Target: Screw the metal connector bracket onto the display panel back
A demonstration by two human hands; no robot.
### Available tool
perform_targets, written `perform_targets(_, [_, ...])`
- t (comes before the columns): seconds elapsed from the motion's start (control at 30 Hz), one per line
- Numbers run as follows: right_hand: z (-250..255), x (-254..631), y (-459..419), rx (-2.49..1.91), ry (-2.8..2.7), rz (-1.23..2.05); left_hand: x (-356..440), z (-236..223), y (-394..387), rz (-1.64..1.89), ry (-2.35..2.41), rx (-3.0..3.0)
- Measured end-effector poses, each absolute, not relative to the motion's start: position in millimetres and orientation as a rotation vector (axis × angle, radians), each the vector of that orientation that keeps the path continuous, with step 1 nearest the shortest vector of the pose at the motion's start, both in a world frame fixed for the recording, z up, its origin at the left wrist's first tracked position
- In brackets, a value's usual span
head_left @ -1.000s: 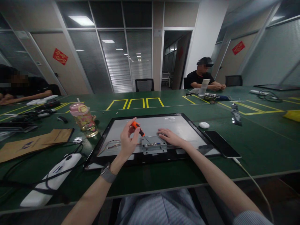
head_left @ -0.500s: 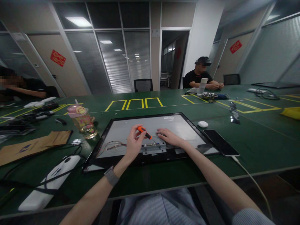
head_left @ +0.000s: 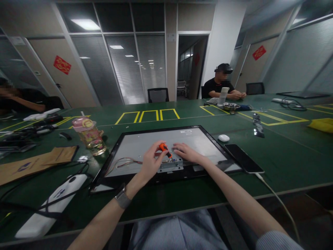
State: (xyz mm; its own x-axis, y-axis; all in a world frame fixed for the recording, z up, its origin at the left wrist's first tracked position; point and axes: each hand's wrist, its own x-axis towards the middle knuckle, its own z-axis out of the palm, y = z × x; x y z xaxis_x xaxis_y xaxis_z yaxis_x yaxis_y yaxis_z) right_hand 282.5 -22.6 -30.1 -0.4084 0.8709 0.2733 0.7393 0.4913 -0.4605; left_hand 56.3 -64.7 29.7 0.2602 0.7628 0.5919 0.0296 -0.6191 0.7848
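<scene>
A display panel (head_left: pixel 208 142) lies face down on the green table in front of me, grey back up in a black frame. A small metal board (head_left: pixel 170 166) sits at its near edge with thin coloured wires (head_left: pixel 125 162) running left. My left hand (head_left: pixel 152 161) pinches a small orange-handled screwdriver (head_left: pixel 164 148), its tip down at the metal board. My right hand (head_left: pixel 186 152) rests flat on the panel just right of the board, fingers stretched out.
A pink-lidded bottle (head_left: pixel 90 136) and brown paper bag (head_left: pixel 36 161) lie left, a white device with black cables (head_left: pixel 49 205) near left. A black phone (head_left: pixel 243 158) with a cable and a white mouse (head_left: pixel 223 138) lie right. People sit at the far right and far left.
My left hand has lowered and shifted right with the screwdriver, bringing its tip down onto the metal board. My right hand has stayed on the panel.
</scene>
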Motion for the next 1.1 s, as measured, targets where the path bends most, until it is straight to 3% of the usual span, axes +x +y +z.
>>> perform_targets(0.2, [-31.9,281.9,-20.1,-1.261,-2.29,0.343,71.1,47.8,-62.8,1.332,0.583,2.146])
perform_targets(0.57, [-26.7,281.0,-24.3,-1.274,-2.294,0.355,85.4,51.8,-45.1,1.3,0.62,2.131])
perform_targets(1.1, [20.6,277.6,-57.6,-1.122,-2.182,0.476,49.8,48.1,-21.8,1.707,0.699,1.052])
